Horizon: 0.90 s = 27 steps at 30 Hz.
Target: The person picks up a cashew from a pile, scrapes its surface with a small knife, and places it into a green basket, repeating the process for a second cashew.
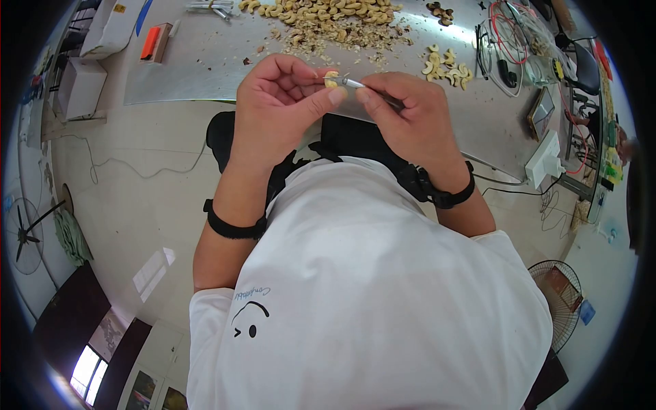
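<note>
My left hand (281, 102) is closed, pinching a pale cashew nut (331, 80) between thumb and fingertips near the front edge of the metal table (195, 68). My right hand (418, 113) grips a slim pen-like tool with a silver-white shaft (352, 83), probably a small knife. Its tip touches the cashew, and my fingers hide the rest of it. Beyond my hands lies a large heap of cashews (335, 10), with skin scraps and broken bits (335, 39) spread in front of it. To the right sits a smaller group of cashews (444, 67).
An orange-and-brown block (156, 43) lies at the left of the table, and several silver tools (213, 7) at the back. Dark nuts (441, 14), coiled cables (504, 41), a glass jar (540, 70) and a white power strip (544, 158) are to the right.
</note>
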Each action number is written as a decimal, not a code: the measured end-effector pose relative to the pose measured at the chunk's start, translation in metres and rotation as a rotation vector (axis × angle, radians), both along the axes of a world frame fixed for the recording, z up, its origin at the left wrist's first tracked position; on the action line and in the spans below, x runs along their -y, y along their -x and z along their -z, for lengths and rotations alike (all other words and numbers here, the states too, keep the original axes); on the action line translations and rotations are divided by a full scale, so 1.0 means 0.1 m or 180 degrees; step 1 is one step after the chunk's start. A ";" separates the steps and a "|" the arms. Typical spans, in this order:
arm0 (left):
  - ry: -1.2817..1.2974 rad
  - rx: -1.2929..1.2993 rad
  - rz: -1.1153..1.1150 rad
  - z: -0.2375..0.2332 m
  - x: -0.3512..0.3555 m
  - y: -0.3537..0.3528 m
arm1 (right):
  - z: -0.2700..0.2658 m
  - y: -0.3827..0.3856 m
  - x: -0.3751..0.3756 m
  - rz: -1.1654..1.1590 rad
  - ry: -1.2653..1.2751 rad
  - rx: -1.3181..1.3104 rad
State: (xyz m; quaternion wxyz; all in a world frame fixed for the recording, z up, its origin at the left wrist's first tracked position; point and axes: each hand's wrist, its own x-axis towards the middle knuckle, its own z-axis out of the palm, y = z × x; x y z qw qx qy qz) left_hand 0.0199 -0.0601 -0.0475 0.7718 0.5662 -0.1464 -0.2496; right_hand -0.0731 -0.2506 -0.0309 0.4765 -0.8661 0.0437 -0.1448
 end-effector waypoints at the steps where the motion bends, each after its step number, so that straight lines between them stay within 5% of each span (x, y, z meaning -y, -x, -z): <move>1: -0.0004 -0.0046 -0.0023 0.01 0.00 0.00 | 0.01 0.00 -0.02 0.0049 0.0053 0.0056; 7: -0.0071 0.0199 -0.0042 -0.01 0.01 0.01 | 0.09 -0.05 -0.02 0.0432 -0.0002 0.0144; 11: -0.0154 0.0194 -0.0168 0.00 0.01 0.00 | 0.07 -0.02 0.04 -0.0035 -0.0410 -0.0191; 22: 0.0766 -0.1066 0.0340 0.04 -0.07 -0.03 | 0.09 -0.05 -0.03 0.0140 -0.0039 0.0152; 27: 0.0667 -0.0831 0.0267 0.08 -0.03 -0.01 | 0.20 -0.01 -0.03 0.0102 -0.1277 -0.0002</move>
